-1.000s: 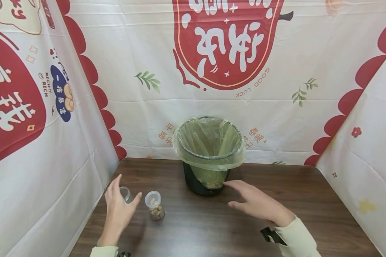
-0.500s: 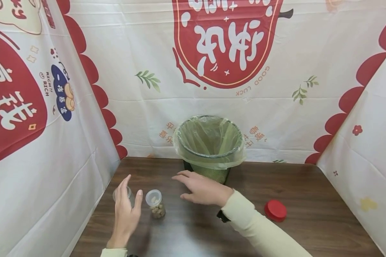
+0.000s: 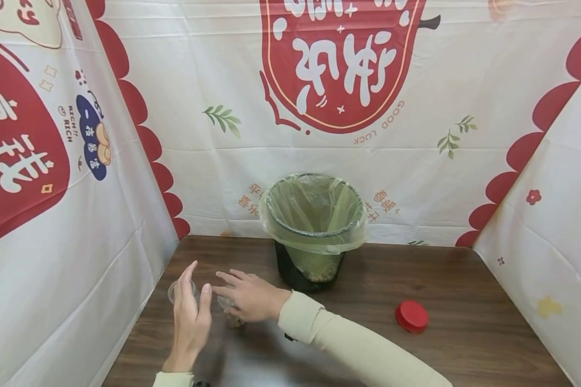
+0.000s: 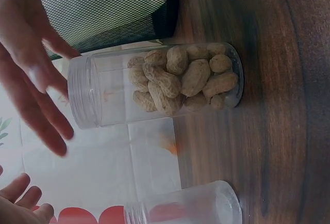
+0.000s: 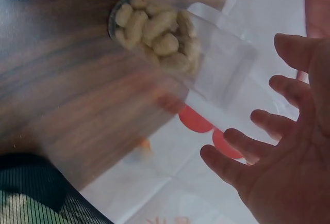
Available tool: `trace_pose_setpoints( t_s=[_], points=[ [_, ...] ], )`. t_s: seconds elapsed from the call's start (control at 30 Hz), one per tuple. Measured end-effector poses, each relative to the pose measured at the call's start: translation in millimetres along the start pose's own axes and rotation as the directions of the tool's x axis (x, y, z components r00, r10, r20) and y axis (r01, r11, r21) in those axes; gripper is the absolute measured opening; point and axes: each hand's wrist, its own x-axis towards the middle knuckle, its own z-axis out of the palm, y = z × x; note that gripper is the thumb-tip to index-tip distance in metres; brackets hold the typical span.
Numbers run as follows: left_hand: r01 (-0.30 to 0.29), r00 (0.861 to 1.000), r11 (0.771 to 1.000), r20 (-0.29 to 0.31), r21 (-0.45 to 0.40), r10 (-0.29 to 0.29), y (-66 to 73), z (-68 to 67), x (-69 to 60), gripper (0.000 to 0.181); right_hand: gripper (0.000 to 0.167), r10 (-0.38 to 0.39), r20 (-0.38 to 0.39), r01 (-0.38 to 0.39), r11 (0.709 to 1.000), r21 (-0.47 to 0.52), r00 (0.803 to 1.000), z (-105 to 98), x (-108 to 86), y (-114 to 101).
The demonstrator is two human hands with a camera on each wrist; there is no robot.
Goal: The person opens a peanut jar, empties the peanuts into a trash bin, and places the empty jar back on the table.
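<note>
Peanut jar (image 4: pixel 167 82) stands by spread right fingers (image 5: pixel 224 165); left fingers (image 3: pixel 186 283) nearly straight.

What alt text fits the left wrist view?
A clear jar of peanuts, seen sideways, stands on a wooden table, right hand at its mouth. Below in frame: a second jar and the left hand; above, a mesh bin.

Can see little of the peanut jar (image 3: pixel 234 322) in the head view, behind the right hand (image 3: pixel 253 298), and just some rim of the second jar (image 3: pixel 171 293) past the left hand (image 3: pixel 190 322). Cannot tell touching from apart between right hand and peanut jar. Lose part of the second jar past the left wrist view's bottom edge. Get only a blurred peanut jar in the right wrist view
</note>
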Motion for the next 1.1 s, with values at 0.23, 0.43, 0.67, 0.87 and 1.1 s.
trace_pose_setpoints(
  t_s=[0.23, 0.43, 0.67, 0.87, 1.1],
  points=[
    [0.001, 1.0, 1.0, 0.024, 0.005, -0.001, -0.5, -1.2, -1.6, 0.057, 0.053, -0.001, 0.029, 0.0, 0.999, 0.053, 1.0, 16, 6.9, 1],
    [0.004, 1.0, 1.0, 0.023, -0.007, -0.004, -0.5, -1.8, -2.6, 0.057, 0.048, 0.001, -0.03, 0.0, 0.999, 0.038, 1.0, 16, 6.2, 5],
    [0.006, 1.0, 1.0, 0.013, -0.012, -0.006, 0.3, -0.1, -2.9, 0.057, 0.046, 0.038, 0.017, -0.04, 0.993, 0.115, 0.999, 6, -0.9, 10],
    [0.001, 1.0, 1.0, 0.025, -0.019, -0.001, 5.7, 3.7, -1.8, 0.058, 0.047, 0.048, -0.036, -0.04, 0.981, 0.19, 0.998, -3, -17.9, 24],
    [-0.017, 0.999, 0.999, 0.05, -0.031, 0.018, 11.0, 10.0, 0.9, 0.062, 0.043, 0.055, -0.099, -0.028, 0.964, 0.264, 0.994, -30, -37.5, 32]
  ],
)
